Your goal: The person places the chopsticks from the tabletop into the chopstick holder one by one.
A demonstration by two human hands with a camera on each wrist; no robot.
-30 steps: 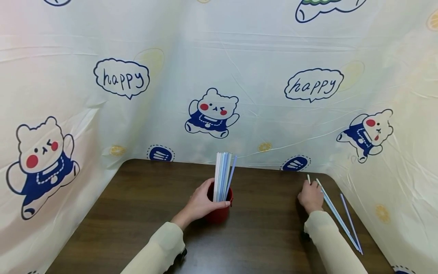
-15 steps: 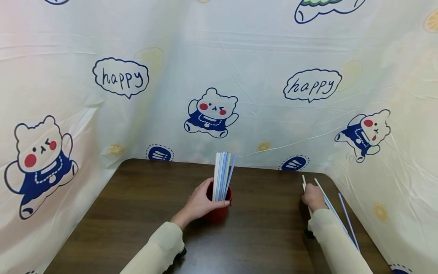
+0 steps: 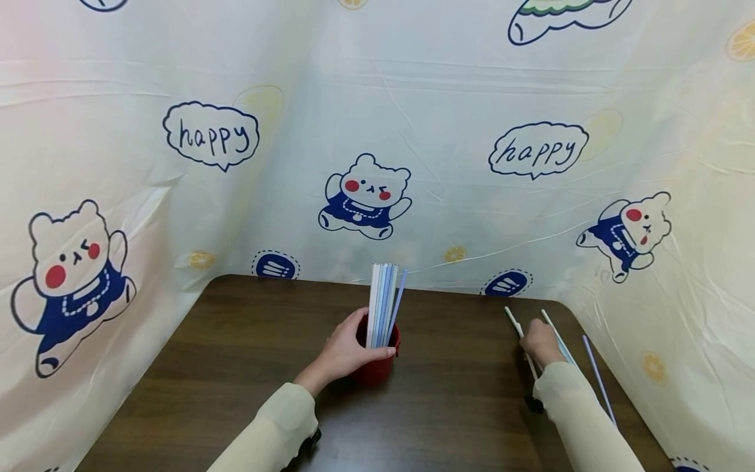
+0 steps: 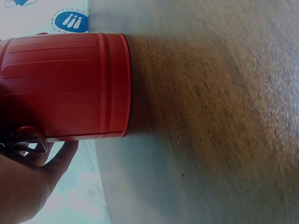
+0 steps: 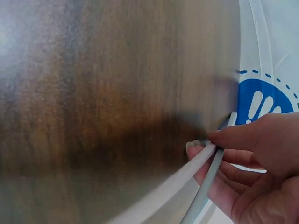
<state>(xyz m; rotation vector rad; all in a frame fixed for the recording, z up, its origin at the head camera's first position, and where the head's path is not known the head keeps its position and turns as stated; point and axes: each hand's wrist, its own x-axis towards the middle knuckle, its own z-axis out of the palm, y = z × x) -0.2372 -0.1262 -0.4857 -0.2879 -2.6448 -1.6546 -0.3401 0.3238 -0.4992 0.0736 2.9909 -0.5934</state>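
My left hand holds the side of a small red metal bucket, thumb across the near rim. The bucket's ribbed wall and wire handle fill part of the left wrist view. A bundle of white and pale blue straws stands upright in it, with one purple straw leaning right. At the table's far right, my right hand pinches pale straws between thumb and fingers. Up close in the right wrist view, a whitish straw and a greyer straw run through the fingers.
Beside the right hand lie a light blue straw and a purple straw, partly behind the sleeve. The brown wooden table meets a printed curtain at its back and sides.
The right hand has shifted slightly right, and the pale straws in it have swung out to the left, their far tips moving left. The left hand and bucket have stayed put.
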